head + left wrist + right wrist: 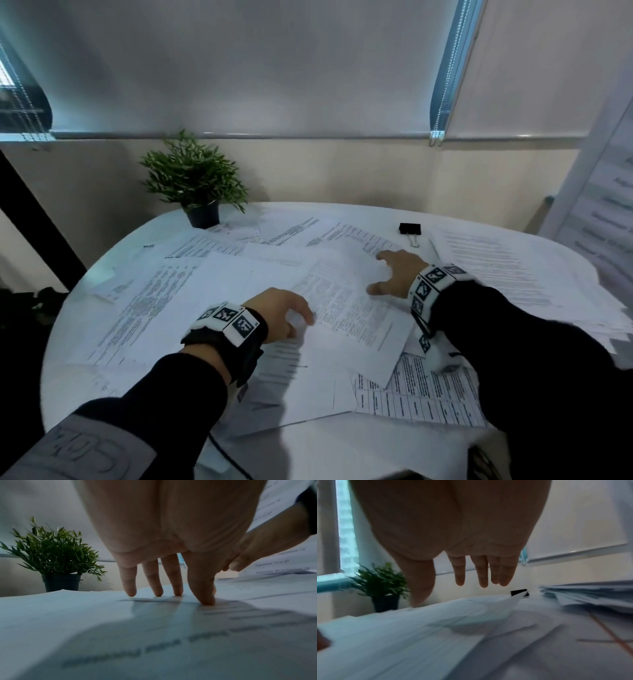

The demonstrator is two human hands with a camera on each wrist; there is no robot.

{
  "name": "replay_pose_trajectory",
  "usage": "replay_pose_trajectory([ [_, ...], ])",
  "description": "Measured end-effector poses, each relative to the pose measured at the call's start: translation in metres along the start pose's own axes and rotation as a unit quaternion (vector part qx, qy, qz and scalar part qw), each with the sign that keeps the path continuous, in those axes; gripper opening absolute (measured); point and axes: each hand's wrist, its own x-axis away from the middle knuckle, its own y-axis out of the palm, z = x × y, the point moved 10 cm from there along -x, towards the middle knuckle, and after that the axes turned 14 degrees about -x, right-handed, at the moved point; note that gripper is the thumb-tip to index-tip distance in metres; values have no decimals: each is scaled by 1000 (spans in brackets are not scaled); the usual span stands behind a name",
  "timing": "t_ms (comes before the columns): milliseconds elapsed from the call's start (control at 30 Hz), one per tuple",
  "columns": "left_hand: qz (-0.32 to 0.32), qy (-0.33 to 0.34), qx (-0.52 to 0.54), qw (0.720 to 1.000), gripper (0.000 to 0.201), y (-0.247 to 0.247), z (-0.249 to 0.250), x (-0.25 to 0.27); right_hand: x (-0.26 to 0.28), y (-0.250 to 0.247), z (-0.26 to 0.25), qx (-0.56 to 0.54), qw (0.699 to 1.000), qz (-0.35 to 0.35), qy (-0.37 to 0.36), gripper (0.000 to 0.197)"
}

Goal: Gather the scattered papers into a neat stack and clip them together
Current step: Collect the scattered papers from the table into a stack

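Many white printed paper sheets (239,294) lie scattered and overlapping across the round white surface (68,359), with a thicker heap at its right side. The left hand (279,313) rests on a sheet near the middle; the left wrist view shows what the head view hides, its straight fingertips (207,601) pressing the paper, the grip spread and holding nothing. The right hand (399,274) is over the sheets further back; only the right wrist view (471,547) shows its fingers straight and lifted clear of the paper, grip apart, with the thumb low by a sheet's edge. A black binder clip with silver handles (410,229) sits at the far side, just beyond the right hand, partly hidden behind paper in the right wrist view (518,592). A small green plant in a dark pot (195,181) stands at the surface's far left edge. Behind are a cream wall and lowered pale roller blinds (239,68).
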Motion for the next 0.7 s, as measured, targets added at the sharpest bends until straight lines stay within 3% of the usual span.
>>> replay_pose_trajectory([
  [100, -2, 16, 10, 1000, 37, 4, 4, 7, -6, 12, 17, 6, 998, -45, 33, 105],
  [233, 25, -34, -25, 999, 37, -4, -19, 6, -3, 14, 17, 28, 999, -19, 22, 93],
  [333, 53, -157, -72, 984, 50, -23, -73, 16, 2, -11, 14, 5, 999, 36, 19, 81],
  [467, 2, -308, -88, 947, 70, -23, -145, 52, 8, -31, 19, 60, 996, 49, 52, 56],
  [567, -25, -320, -81, 944, 70, -14, -164, 65, 15, -43, 29, 69, 993, 66, 69, 42],
  [700, -33, -297, -73, 951, 64, -12, -159, 69, 32, -66, 47, 41, 986, 142, 79, 23],
])
